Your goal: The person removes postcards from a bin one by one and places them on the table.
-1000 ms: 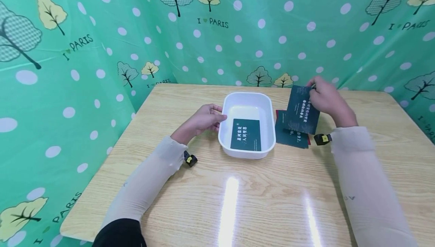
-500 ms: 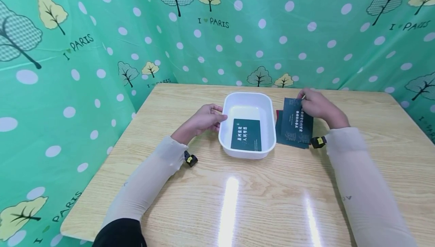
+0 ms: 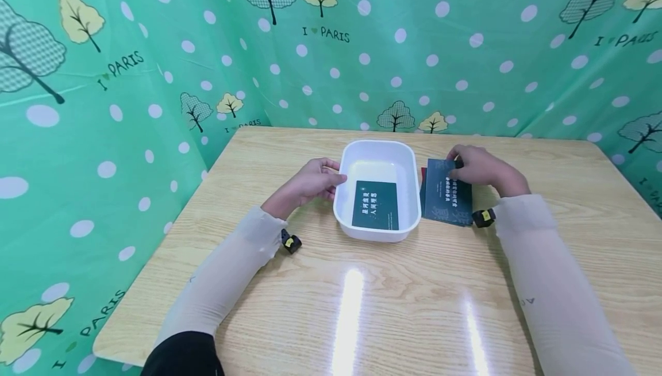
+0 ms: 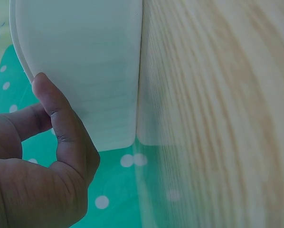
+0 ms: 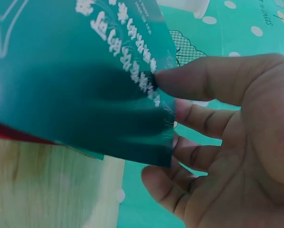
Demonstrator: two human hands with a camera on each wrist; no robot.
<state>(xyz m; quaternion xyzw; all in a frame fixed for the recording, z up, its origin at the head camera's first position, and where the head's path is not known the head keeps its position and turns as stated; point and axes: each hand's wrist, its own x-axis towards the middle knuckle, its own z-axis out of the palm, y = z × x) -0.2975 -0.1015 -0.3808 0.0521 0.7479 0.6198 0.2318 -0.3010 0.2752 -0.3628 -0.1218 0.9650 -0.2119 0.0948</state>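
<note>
A white plastic tub (image 3: 380,237) sits on the table, with a dark green printed card (image 3: 375,205) lying flat inside it. My left hand (image 3: 310,183) grips the tub's left rim; in the left wrist view the thumb bears on the rim of the tub (image 4: 85,61). To the right of the tub, my right hand (image 3: 483,168) pinches the far edge of another dark green printed card (image 3: 449,206) between thumb and fingers. That card (image 5: 85,90) bends slightly and lies over other cards, whose red edge (image 5: 18,133) shows beneath.
The wooden table (image 3: 383,301) stretches toward me and out to both sides. Green curtain (image 3: 207,31) with dots and trees hangs behind it and on the left. Small black wrist devices show at both cuffs, the right one (image 3: 484,218) close to the cards.
My right hand has lowered the card and shifted slightly left and toward me, bringing it down over the other cards. The left hand and the tub have stayed put.
</note>
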